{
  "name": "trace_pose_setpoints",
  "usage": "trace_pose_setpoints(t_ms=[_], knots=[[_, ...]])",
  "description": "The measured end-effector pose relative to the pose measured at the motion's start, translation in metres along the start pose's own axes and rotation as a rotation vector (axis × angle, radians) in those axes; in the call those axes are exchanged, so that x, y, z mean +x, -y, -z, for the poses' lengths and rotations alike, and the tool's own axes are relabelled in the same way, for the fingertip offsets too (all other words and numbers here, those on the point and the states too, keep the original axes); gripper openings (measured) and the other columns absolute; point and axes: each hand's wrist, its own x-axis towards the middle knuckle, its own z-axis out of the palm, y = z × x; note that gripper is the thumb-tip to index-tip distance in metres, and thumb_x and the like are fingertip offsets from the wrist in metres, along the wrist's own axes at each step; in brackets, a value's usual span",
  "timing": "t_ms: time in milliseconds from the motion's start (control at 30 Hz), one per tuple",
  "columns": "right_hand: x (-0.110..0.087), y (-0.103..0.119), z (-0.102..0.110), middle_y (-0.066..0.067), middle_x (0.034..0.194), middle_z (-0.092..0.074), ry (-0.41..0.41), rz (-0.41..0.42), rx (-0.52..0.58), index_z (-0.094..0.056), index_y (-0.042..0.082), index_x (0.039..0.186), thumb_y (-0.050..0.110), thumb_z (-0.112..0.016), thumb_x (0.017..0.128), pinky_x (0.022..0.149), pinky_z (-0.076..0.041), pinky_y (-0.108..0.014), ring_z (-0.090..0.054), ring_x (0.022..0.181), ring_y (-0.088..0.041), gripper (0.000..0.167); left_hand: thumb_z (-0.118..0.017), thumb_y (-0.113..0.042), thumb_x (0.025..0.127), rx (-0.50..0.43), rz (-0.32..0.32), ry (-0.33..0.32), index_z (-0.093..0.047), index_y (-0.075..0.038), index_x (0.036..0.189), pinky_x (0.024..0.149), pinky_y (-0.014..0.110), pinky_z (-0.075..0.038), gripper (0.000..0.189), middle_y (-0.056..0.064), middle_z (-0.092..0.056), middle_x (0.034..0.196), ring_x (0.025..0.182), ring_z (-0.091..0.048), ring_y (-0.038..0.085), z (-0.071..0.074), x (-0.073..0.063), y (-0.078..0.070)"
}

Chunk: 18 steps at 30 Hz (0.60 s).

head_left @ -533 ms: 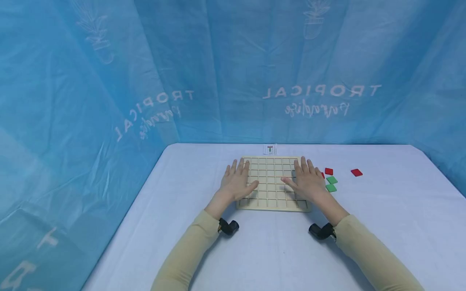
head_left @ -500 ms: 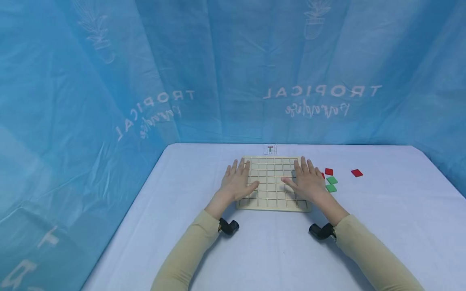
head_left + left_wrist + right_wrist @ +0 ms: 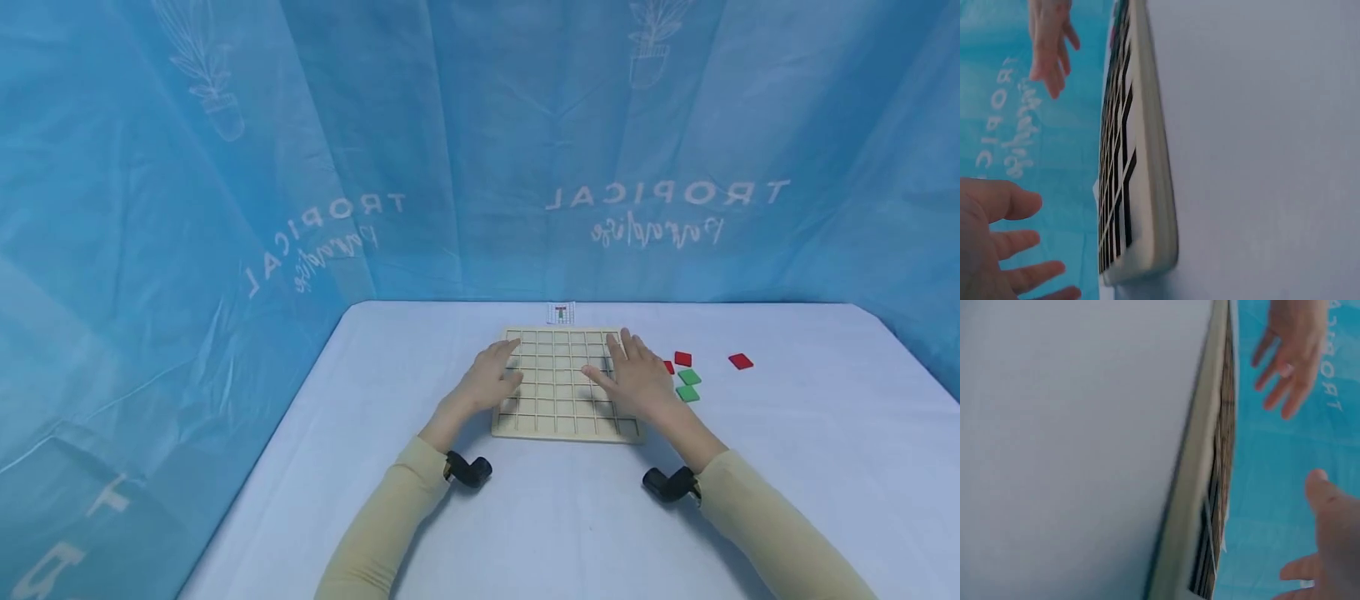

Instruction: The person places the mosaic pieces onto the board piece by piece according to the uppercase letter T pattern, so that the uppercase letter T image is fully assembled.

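A pale wooden board with a square grid (image 3: 555, 398) lies on the white-covered table, its squares holding no tiles where visible. Over its left edge hovers my left hand (image 3: 482, 383), fingers loosely bent and thumb apart, holding nothing. My right hand (image 3: 639, 383) hangs over the board's right side with fingers spread and thumb pointing inward, also holding nothing. In the left wrist view, a gap shows between the left hand (image 3: 991, 250) and the board's thick rim (image 3: 1155, 156). The right wrist view shows the right hand (image 3: 1338, 540) likewise raised beside the board edge (image 3: 1194, 456).
Right of the board lie red tiles (image 3: 683, 358) and green tiles (image 3: 689, 377), one red tile partly behind the right hand. Another red tile (image 3: 741, 361) sits farther right. A small printed grid card (image 3: 561, 313) lies behind the board. Blue curtain (image 3: 480, 242) hangs around the table.
My left hand has turned, and its spread fingers have drawn together and bent. The right hand's fingers have shifted slightly. The head view has tilted a little; board and tiles stay put.
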Motion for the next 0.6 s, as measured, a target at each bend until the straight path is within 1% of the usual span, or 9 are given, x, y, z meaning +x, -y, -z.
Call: trace_pose_setpoints(t_ms=[67,167,233,300,400,433,467,533,600], knots=[[0.001,-0.005,0.007,-0.03,0.149,-0.018,-0.041,-0.013,0.098,-0.021,-0.004,0.147,0.061,-0.037,0.093,0.105,-0.023,-0.064,-0.02,0.134,-0.048,0.086,-0.052,-0.019,0.094,-0.145,0.008,-0.025,-0.029,-0.005,0.147,0.111,0.049,-0.025,0.059,0.019,-0.031,0.148,0.136,-0.028,0.034,0.003,0.001,0.007],[0.002,-0.021,0.017,-0.032,0.146,-0.025,-0.128,-0.056,0.262,-0.025,-0.006,0.145,0.058,-0.039,0.094,0.103,-0.025,-0.066,-0.025,0.131,-0.049,0.084,-0.055,-0.013,0.092,-0.309,0.039,-0.057,-0.032,-0.005,0.146,0.109,0.046,-0.031,0.059,0.018,-0.033,0.147,0.133,-0.034,0.034,0.002,0.001,0.018],[0.003,-0.039,0.02,-0.031,0.143,-0.029,-0.193,-0.089,0.354,-0.028,-0.006,0.144,0.055,-0.043,0.094,0.101,-0.027,-0.066,-0.028,0.13,-0.049,0.08,-0.057,-0.01,0.091,-0.396,0.065,-0.083,-0.037,-0.004,0.143,0.106,0.043,-0.035,0.056,0.017,-0.036,0.144,0.129,-0.039,0.033,-0.002,0.0,0.025],[0.008,-0.069,0.01,-0.028,0.14,-0.035,-0.286,-0.107,0.369,-0.032,-0.001,0.144,0.053,-0.047,0.093,0.097,-0.036,-0.063,-0.036,0.125,-0.045,0.076,-0.058,-0.006,0.09,-0.463,0.092,-0.11,-0.042,-0.003,0.139,0.103,0.039,-0.04,0.052,0.016,-0.043,0.14,0.124,-0.045,0.031,-0.007,-0.001,0.032],[0.009,-0.115,-0.01,-0.022,0.133,-0.044,-0.414,-0.127,0.358,-0.038,0.005,0.143,0.048,-0.052,0.093,0.088,-0.046,-0.058,-0.046,0.115,-0.039,0.067,-0.058,-0.004,0.088,-0.515,0.126,-0.144,-0.049,-0.002,0.134,0.1,0.034,-0.042,0.046,0.013,-0.051,0.132,0.119,-0.049,0.026,-0.014,-0.002,0.039],[0.007,-0.128,-0.015,-0.021,0.13,-0.045,-0.442,-0.132,0.354,-0.039,0.006,0.142,0.047,-0.053,0.093,0.087,-0.048,-0.056,-0.047,0.112,-0.038,0.065,-0.058,-0.004,0.088,-0.522,0.136,-0.154,-0.05,-0.002,0.132,0.1,0.032,-0.042,0.046,0.013,-0.052,0.13,0.119,-0.05,0.025,-0.015,-0.003,0.04],[0.004,-0.137,-0.018,-0.019,0.128,-0.047,-0.467,-0.157,0.351,-0.04,0.007,0.141,0.046,-0.053,0.093,0.086,-0.049,-0.054,-0.049,0.11,-0.036,0.063,-0.058,-0.004,0.087,-0.527,0.142,-0.158,-0.05,-0.002,0.132,0.1,0.031,-0.042,0.045,0.012,-0.053,0.129,0.118,-0.05,0.024,-0.017,-0.003,0.041],[-0.008,-0.141,-0.009,-0.022,0.125,-0.048,-0.485,-0.191,0.415,-0.042,0.003,0.138,0.042,-0.052,0.094,0.087,-0.047,-0.057,-0.049,0.108,-0.039,0.059,-0.058,-0.002,0.087,-0.533,0.141,-0.165,-0.049,-0.001,0.132,0.102,0.029,-0.041,0.047,0.013,-0.053,0.129,0.119,-0.049,0.024,-0.019,-0.005,0.042],[-0.019,-0.138,0.004,-0.024,0.125,-0.049,-0.47,-0.241,0.481,-0.043,0.0,0.137,0.043,-0.049,0.095,0.086,-0.047,-0.056,-0.049,0.109,-0.041,0.06,-0.058,0.0,0.086,-0.533,0.138,-0.17,-0.049,0.001,0.132,0.102,0.028,-0.04,0.048,0.013,-0.053,0.129,0.12,-0.048,0.024,-0.02,-0.006,0.042]])
